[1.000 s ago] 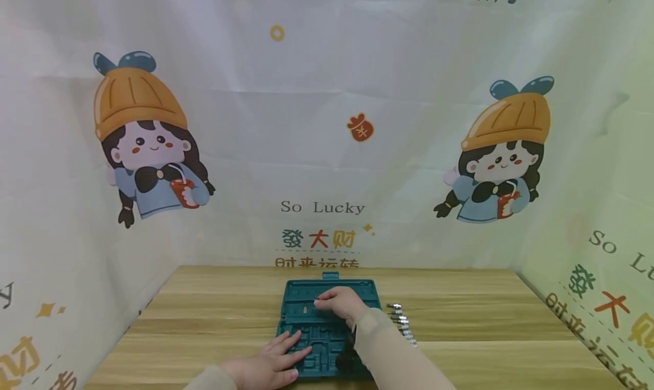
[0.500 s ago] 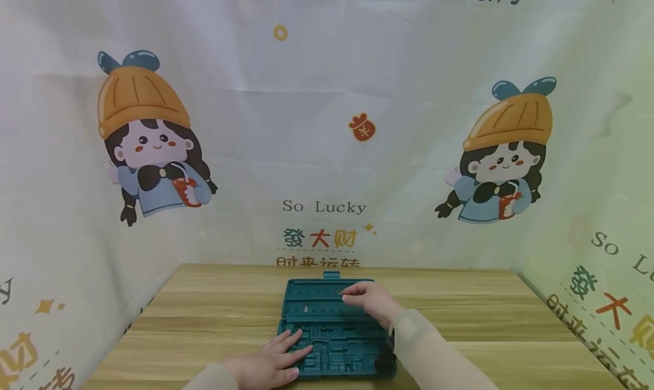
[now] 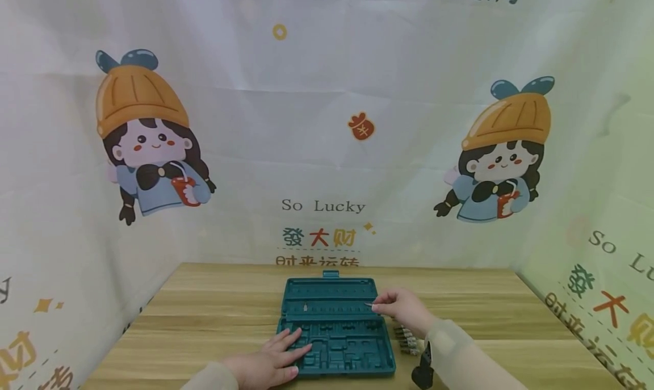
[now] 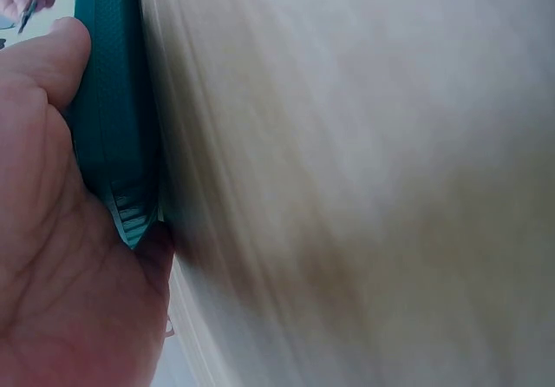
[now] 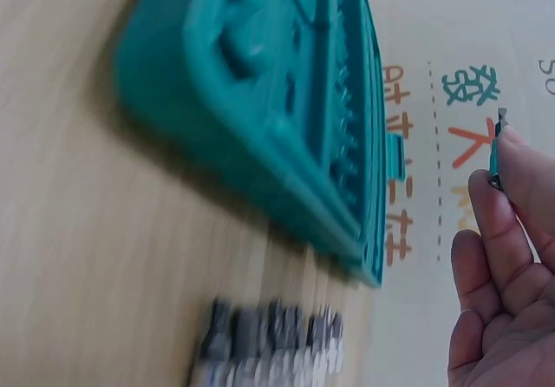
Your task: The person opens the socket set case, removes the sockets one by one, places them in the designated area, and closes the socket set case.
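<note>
The head view looks forward and slightly down from well back, taking in the printed backdrop (image 3: pixel 327 123), the desk (image 3: pixel 204 322) and the teal case (image 3: pixel 332 322). The left wrist view sits tight against the case's edge (image 4: pixel 108 101), facing along the desk. The right wrist view, blurred and seemingly rolled sideways, shares the case (image 5: pixel 260 101) and the metal bits (image 5: pixel 269 352).

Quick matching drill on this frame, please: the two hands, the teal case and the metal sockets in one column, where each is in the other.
1. left hand
2. right hand
3. teal case
4. metal sockets

A. lying in a row on the table right of the case
B. pinching a small bit
C. pressing flat on the case's near left corner
D. lying open on the wooden table

Pairs: 1-C, 2-B, 3-D, 4-A
</note>
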The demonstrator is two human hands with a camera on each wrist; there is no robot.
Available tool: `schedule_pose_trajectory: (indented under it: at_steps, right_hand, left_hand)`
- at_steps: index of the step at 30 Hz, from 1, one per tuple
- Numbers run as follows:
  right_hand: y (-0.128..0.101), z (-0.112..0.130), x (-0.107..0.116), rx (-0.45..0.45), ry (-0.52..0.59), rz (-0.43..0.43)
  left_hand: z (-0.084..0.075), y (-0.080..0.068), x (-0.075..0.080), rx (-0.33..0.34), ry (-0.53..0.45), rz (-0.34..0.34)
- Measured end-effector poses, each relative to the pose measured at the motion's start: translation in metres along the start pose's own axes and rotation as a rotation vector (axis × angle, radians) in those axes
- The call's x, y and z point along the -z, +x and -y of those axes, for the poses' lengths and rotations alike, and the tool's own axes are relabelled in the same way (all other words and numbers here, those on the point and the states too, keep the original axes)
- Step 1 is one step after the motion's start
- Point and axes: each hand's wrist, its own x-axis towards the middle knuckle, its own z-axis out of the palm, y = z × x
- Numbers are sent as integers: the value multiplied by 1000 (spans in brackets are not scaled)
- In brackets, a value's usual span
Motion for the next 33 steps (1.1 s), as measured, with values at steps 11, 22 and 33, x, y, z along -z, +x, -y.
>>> schedule_pose_trajectory:
  at_steps: [11, 22, 33]
  right_hand:
    - [-31, -23, 20, -53, -35, -43]
    - [-56, -48, 26, 50, -92, -70]
    - [-71, -62, 23, 60, -208, -81]
  left_hand:
    - [0, -2, 0, 3, -11, 0]
    - [-16, -9, 6, 34, -16, -3]
    - [-68, -31, 23, 64, 0, -11]
